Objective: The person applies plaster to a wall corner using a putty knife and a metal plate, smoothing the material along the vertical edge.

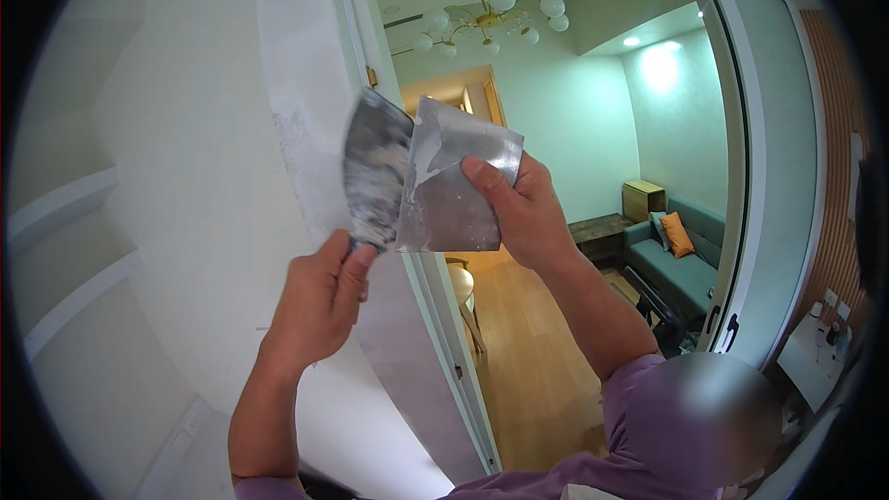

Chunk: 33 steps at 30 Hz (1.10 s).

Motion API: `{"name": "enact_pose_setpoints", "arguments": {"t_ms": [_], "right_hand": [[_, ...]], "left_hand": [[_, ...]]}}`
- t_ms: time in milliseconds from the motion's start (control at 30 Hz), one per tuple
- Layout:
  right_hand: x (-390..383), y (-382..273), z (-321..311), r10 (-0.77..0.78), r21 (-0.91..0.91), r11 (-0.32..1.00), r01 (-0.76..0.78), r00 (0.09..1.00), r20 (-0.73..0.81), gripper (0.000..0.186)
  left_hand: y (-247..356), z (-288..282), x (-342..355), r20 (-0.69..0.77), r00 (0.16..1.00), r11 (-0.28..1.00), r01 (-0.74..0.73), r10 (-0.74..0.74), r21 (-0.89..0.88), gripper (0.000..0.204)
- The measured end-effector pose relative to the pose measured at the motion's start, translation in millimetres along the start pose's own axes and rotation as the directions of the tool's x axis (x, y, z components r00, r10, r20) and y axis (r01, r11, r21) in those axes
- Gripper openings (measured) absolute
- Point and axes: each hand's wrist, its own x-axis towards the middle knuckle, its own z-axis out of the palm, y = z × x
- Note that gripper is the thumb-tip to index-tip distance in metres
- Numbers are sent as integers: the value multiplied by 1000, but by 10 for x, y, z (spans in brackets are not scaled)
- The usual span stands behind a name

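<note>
My left hand [321,301] is closed around the handle of a putty knife [375,167], its wide blade pointing up. Grey-white smears cover that blade, which is slightly blurred. In my right hand [530,215] is a flat metal filler plate [449,199], gripped at its right side with the thumb on the near face. A pale film and small white specks mark the plate. The blade's right edge meets the plate's left edge in the picture; whether they touch, I cannot tell. Both tools are raised in front of a door frame [428,315].
On the left, a white wall [204,176] with a rougher patched strip runs beside the frame; curved shelves [79,301] stand farther left. Through the doorway are a wooden floor [528,352], a green sofa [681,273] and a globe chandelier [486,20]. A sliding glass door [773,130] borders the right.
</note>
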Motion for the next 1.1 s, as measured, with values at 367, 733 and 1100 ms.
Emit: {"name": "enact_pose_setpoints", "arguments": {"t_ms": [367,733,1100], "right_hand": [[511,-532,-79,-397,-283,885,369,916,-49,35],[2983,-1222,975,-697,-892,-368,264,557,452,34],[4173,-890,896,-696,-859,-497,124,534,480,43]], "left_hand": [[-552,-715,-226,-141,988,992,50,-66,-116,37],[-2358,-1382,1219,-655,749,697,-417,-99,-583,40],[-2825,-1183,1418,-647,759,669,-518,72,-533,37]]}}
